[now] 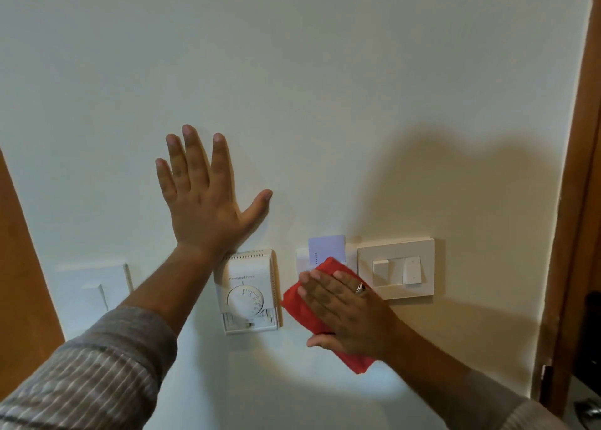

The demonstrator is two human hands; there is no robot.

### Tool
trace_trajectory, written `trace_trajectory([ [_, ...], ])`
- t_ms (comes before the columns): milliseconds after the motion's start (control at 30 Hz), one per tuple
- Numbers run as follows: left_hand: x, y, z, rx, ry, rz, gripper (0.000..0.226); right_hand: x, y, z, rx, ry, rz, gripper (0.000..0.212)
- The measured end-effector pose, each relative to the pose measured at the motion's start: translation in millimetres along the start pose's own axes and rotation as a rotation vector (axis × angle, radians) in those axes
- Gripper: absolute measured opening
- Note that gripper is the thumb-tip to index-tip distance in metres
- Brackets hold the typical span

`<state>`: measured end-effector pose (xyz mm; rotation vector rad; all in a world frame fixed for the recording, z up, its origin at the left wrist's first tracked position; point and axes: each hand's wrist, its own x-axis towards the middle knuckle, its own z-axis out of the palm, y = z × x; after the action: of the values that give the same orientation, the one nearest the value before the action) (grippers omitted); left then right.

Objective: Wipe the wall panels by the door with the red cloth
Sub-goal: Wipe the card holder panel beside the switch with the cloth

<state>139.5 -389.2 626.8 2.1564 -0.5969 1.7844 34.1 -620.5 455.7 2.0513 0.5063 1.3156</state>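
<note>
wall (325, 72): plain off-white, taking up nearly the whole view, with a big soft shadow falling across the right side
door frame (582, 169): brown wood, running down the right edge
left hand (201, 202): pressing flat on the wall just above the thermostat, fingers spread wide apart, holding nothing, striped sleeve (97, 374) pushed up the forearm
right hand (344, 312): lying flat with fingers together, pushing the red cloth against the wall, more pressing than gripping
red cloth (304, 302): folded up, sitting under the right palm, covering the lower part of the card holder between the thermostat and the switch plate
switch plate (396, 268): cream coloured, two rockers, sitting just right of the cloth
thermostat (248, 291): white, round dial, just left of the cloth, not touching it
left switch (94, 289): pale panel far left, partly washed out
key card (327, 249): white, sticking up out of the holder above the cloth
ring (360, 288): dark stone, sitting on a right-hand finger
</note>
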Motion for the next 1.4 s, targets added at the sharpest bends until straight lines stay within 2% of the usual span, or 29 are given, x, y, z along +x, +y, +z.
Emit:
trace_trajectory([
  [67,0.0,0.6,-0.3,-0.002,0.003,0.0,0.104,0.8,5.4,0.1,-0.017,0.034,0.029,0.093],
  [233,0.3,0.0,2.3,0.007,0.01,-0.001,0.105,20.4,-29.8,2.5,0.011,0.014,0.324,0.102],
  [433,-0.8,-1.3,0.6,-0.016,0.01,0.008,0.104,11.5,-9.2,-2.7,-0.055,-0.049,0.072,0.095],
  [667,-0.7,-1.5,-0.9,-0.023,-0.008,0.007,0.104,26.9,-35.6,2.4,-0.019,0.072,0.412,0.092],
  [700,-0.5,-1.7,-1.4,-0.023,-0.009,0.006,0.104,24.9,-36.5,4.6,-0.025,0.077,0.399,0.092],
  [800,-0.3,-1.0,-3.0,-0.024,-0.011,0.008,0.104,7.6,-18.0,8.8,-0.086,0.061,0.148,0.089],
  [867,-0.5,-1.4,-2.2,-0.022,-0.009,0.011,0.104,0.7,-4.5,6.9,-0.097,0.058,0.069,0.086],
  [1067,-0.5,-3.3,6.3,-0.002,0.045,0.019,0.103,21.0,-19.1,5.4,-0.05,0.107,0.27,0.082],
  [1133,0.1,-4.2,9.0,0.012,0.066,0.024,0.103,23.8,-16.9,4.5,-0.053,0.105,0.254,0.082],
  [1300,0.0,-6.6,8.9,-0.004,0.056,0.018,0.103,7.9,-4.1,3.5,-0.04,0.019,0.04,0.076],
  [1400,-0.3,-6.2,5.8,-0.017,0.036,0.027,0.103,-0.4,-0.2,-1.6,-0.031,0.019,0.086,0.078],
])
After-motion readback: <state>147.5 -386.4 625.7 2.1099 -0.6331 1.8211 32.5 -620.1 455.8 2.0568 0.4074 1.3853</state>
